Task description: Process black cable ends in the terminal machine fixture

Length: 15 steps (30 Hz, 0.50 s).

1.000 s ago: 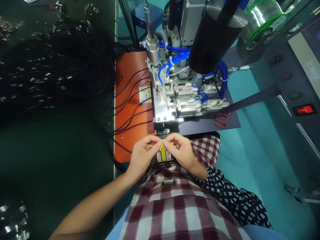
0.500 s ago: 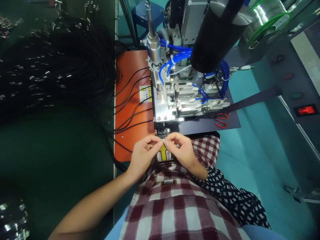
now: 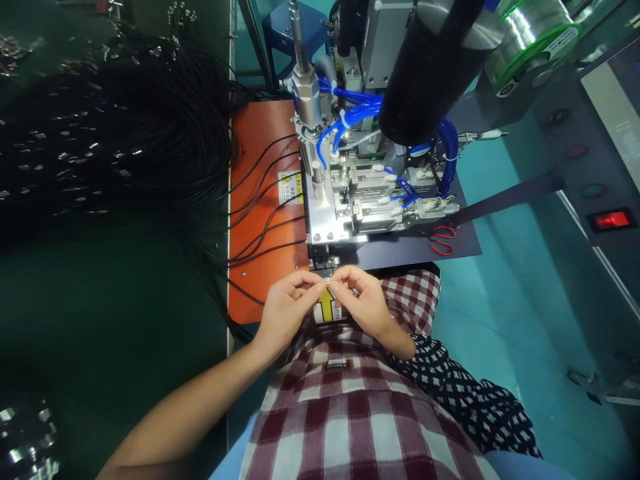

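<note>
My left hand [image 3: 290,303] and my right hand [image 3: 363,300] meet fingertip to fingertip at the front of the machine [image 3: 360,193]. Each is closed in a pinch with thumb against index finger. Between them shows a tiny pale piece, too small to name. Just beneath the fingers lies a label with a yellow arrow [image 3: 327,308]. A small dark fixture [image 3: 323,261] sits right beyond the fingertips. One black cable [image 3: 245,291] runs over the orange plate [image 3: 265,287] toward my left hand; its end is hidden.
Several black cables [image 3: 265,167] cross the plate into the machine. A large cable bundle [image 3: 190,127] lies on the dark surface at left. Red-handled pliers [image 3: 443,250] rest at the right. Above hangs a black cylinder [image 3: 417,87], near a solder wire spool [image 3: 530,40].
</note>
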Motion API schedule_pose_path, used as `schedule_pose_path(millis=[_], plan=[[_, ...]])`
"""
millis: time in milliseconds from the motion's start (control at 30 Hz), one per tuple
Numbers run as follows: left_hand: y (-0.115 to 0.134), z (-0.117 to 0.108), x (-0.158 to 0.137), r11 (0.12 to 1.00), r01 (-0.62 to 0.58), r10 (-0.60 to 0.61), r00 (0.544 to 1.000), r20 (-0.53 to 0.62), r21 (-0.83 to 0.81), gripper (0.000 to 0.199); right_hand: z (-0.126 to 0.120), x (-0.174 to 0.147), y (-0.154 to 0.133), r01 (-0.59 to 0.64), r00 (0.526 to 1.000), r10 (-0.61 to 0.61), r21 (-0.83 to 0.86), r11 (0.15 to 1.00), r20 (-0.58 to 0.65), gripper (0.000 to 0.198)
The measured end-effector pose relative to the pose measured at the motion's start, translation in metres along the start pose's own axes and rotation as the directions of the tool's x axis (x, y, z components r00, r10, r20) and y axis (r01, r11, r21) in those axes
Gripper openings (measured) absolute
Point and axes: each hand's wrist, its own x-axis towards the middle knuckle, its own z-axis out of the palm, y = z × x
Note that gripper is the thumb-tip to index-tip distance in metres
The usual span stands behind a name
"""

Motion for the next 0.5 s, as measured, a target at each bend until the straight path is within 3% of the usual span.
schedule_pose_path(millis=[500], plan=[[0.0001,0.0008,0.0001,1.0,-0.009,0.009,1.0,-0.01,-0.004,0.02,0.0012,0.0001,-0.0023,-0.034,0.999,0.034,0.036,0.999,-0.016,0.016]])
